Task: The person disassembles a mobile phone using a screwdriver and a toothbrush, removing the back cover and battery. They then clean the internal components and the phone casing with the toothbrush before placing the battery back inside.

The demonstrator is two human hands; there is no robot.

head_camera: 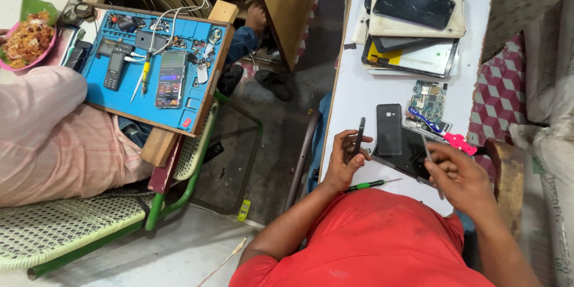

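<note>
Left hand: our left hand grips a slim dark phone edge-on, fingers curled around it, held above the near left edge of the white tabletop.
Right hand: our right hand pinches a thin grey metal tool, fingers clenched on its shaft; the tip lies over a dark flat panel.
Beside the hands: a black back cover lies flat between both hands; a green-handled screwdriver lies at the table's near edge, just by our left wrist.
Further up: a green circuit board with a blue and pink brush across it.
Far end: a stack of tablets with cracked screens fills the width.
Open room: we see bare white surface along the left side, between the stack and the back cover.
Off the table: another person in a pale pink shirt sits left, beside a blue work tray, well apart.
</note>
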